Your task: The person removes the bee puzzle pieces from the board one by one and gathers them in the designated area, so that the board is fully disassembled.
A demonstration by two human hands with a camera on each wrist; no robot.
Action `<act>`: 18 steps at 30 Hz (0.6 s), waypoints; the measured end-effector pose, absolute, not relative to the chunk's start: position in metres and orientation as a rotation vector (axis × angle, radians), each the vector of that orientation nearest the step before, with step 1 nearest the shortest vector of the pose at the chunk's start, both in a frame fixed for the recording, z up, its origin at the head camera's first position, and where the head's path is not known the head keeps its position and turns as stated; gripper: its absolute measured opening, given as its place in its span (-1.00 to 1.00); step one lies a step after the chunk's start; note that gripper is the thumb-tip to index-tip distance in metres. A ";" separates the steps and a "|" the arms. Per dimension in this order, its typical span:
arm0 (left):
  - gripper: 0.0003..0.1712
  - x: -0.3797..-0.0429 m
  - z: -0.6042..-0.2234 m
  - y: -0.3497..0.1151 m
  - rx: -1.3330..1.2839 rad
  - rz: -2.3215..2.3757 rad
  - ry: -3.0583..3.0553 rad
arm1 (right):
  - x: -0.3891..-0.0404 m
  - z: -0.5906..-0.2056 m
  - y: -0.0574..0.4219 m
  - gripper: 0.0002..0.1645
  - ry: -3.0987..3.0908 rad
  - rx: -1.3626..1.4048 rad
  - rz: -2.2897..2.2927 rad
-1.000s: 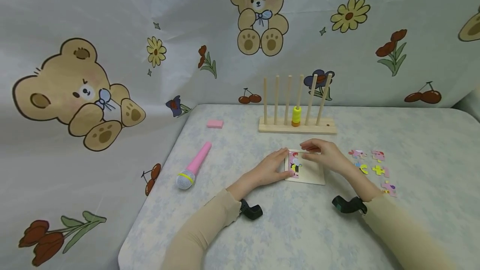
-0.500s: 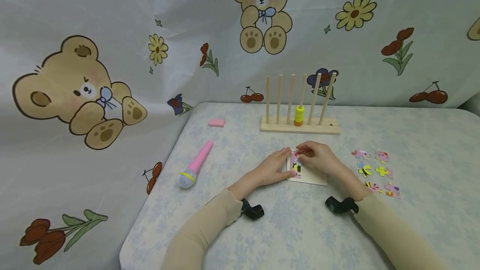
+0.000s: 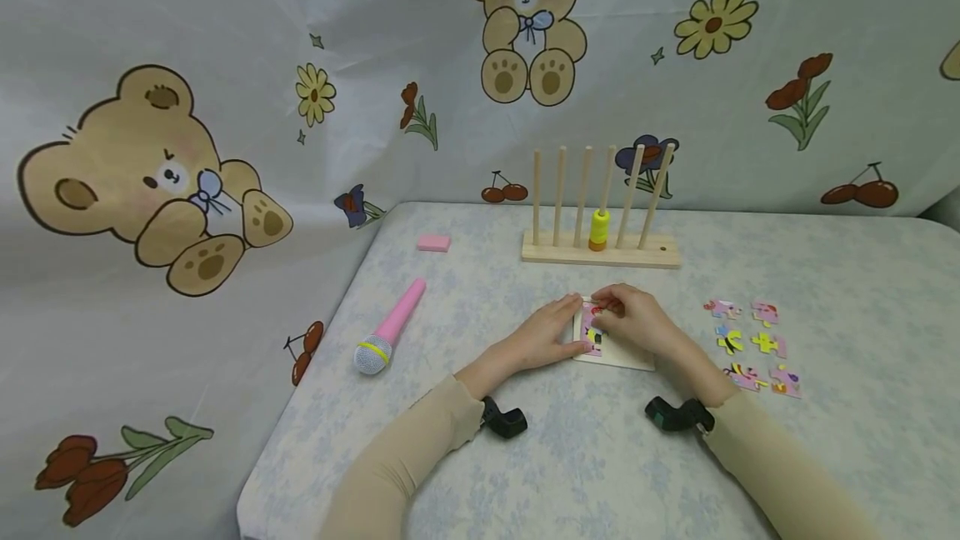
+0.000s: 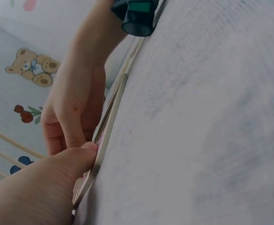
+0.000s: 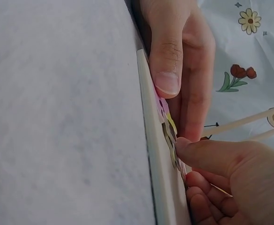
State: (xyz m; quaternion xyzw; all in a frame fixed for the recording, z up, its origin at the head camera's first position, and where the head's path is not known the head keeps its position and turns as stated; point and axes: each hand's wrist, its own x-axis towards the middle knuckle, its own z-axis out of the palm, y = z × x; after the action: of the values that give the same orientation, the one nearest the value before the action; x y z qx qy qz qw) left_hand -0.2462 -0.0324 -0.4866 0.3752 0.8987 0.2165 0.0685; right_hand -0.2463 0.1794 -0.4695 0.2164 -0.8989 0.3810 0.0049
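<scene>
The puzzle board (image 3: pixel 628 355) lies flat on the table, pale and shallow-rimmed. A column of pink and yellow picture pieces (image 3: pixel 592 340) fills its left side. My left hand (image 3: pixel 538 338) rests at the board's left edge, fingers straight toward the far corner and thumb pressing near the front; the left wrist view shows that thumb (image 4: pixel 87 149) at the rim. My right hand (image 3: pixel 637 319) is over the board, its fingers curled down. Its thumb (image 5: pixel 183 146) and fingers pinch at the edge of a puzzle piece in the column, mostly hidden by the hand.
Several loose puzzle pieces (image 3: pixel 765 343) lie in rows to the right. Behind the board stands a wooden peg rack (image 3: pixel 551 253) with yellow and orange beads (image 3: pixel 598 230) on one peg. A pink toy microphone (image 3: pixel 396 317) and a pink block (image 3: pixel 433 243) lie at the left.
My right hand has come down and left from above the board's far side onto the column of pieces, its fingers closing at a piece. The left hand has stayed on the board.
</scene>
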 end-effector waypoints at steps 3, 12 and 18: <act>-0.10 -0.247 -0.487 -0.032 1.135 0.650 2.710 | -0.247 -0.470 0.179 -0.60 -2.821 0.666 1.200; -0.10 -0.248 -0.487 -0.033 1.131 0.661 2.716 | -0.249 -0.471 0.177 -0.62 -2.803 0.671 1.230; -0.09 -0.247 -0.488 -0.032 1.114 0.658 2.704 | -0.248 -0.471 0.177 -0.64 -2.825 0.650 1.185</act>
State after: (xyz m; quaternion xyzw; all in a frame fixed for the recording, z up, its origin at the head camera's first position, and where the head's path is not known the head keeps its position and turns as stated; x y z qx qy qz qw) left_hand -0.2474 -0.0322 -0.4878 0.3708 0.8996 0.2189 0.0720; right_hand -0.2477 0.1768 -0.4707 0.2077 -0.9020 0.3785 0.0049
